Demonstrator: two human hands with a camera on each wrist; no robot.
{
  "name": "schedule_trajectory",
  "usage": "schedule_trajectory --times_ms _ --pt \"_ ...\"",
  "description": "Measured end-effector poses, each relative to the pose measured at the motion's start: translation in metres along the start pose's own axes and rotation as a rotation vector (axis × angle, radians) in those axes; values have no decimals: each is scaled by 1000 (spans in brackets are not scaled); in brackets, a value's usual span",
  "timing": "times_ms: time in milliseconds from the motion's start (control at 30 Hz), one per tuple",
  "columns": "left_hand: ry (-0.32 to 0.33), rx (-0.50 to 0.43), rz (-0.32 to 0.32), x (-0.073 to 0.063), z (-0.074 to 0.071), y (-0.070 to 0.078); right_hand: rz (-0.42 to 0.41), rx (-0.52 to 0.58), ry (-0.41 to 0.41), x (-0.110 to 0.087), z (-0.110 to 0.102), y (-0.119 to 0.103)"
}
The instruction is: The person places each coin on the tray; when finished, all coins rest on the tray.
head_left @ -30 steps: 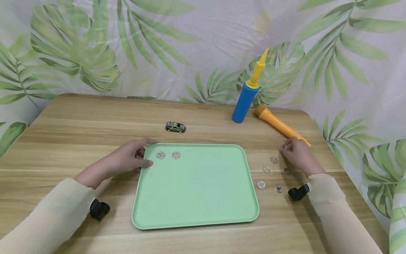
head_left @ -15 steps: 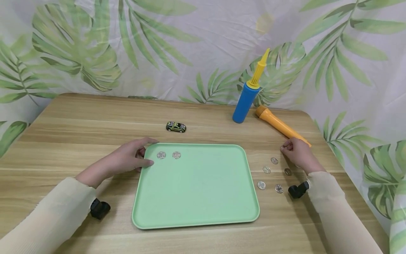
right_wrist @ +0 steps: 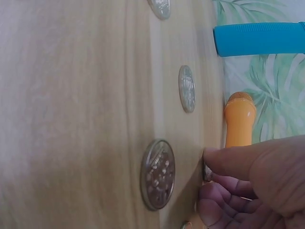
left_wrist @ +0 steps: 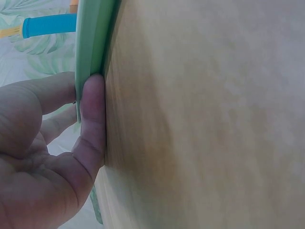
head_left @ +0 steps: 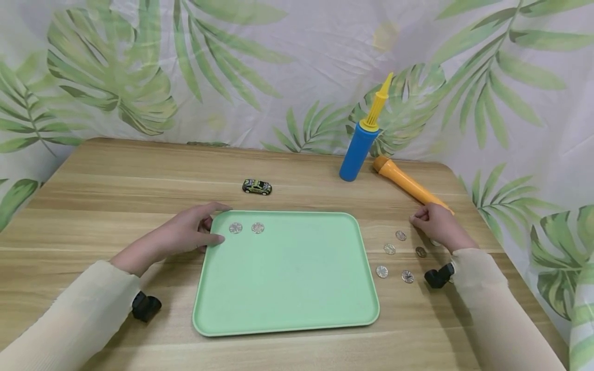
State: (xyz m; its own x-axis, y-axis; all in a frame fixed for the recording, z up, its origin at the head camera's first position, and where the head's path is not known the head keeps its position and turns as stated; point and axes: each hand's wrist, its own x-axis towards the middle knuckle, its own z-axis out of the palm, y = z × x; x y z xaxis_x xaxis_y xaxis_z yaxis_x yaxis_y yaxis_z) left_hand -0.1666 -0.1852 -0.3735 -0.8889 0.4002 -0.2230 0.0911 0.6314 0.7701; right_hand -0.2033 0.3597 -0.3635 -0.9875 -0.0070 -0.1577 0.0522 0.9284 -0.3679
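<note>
Right hand [head_left: 436,222] is kinda boxed in: orange stick-shaped microphone [head_left: 410,185] just beyond it, round silvery coins [head_left: 401,235] scattered between it and the pale green rectangular tray [head_left: 287,278]. All pretty low, so going over works. Tall blue-and-yellow cylindrical pump [head_left: 358,149] blocks the back. Plenty of wood-grain bench [head_left: 153,170] left of the small patterned toy car [head_left: 257,187].

We see just a sliver of the coin [right_wrist: 208,174] pinched in the right hand [head_left: 438,224]; the rest is hidden. A second coin [head_left: 435,242] is partly covered by that hand. Markings on the car [head_left: 257,187] are too small to read. The left wrist view's top edge cuts off the tray [left_wrist: 94,38], and the right wrist view's right edge the pump [right_wrist: 259,39].
</note>
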Motion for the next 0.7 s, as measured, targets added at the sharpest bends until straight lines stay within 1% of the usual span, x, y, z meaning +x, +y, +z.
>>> schedule_trajectory --times_ms 100,233,333,433,567,700 --pt "-1 -4 8 0 0 -1 -17 7 26 -1 2 2" --pt "0 -2 12 0 -2 -1 -70 31 79 -1 3 1" --pt "4 5 9 0 -2 0 -99 57 102 0 4 -1" --pt "8 8 6 0 -2 0 -86 159 76 -2 5 -5" --pt "3 -1 4 -1 -1 -1 -59 393 11 -1 11 -14" --pt "2 -12 5 -2 0 0 -63 572 -42 1 16 -28"
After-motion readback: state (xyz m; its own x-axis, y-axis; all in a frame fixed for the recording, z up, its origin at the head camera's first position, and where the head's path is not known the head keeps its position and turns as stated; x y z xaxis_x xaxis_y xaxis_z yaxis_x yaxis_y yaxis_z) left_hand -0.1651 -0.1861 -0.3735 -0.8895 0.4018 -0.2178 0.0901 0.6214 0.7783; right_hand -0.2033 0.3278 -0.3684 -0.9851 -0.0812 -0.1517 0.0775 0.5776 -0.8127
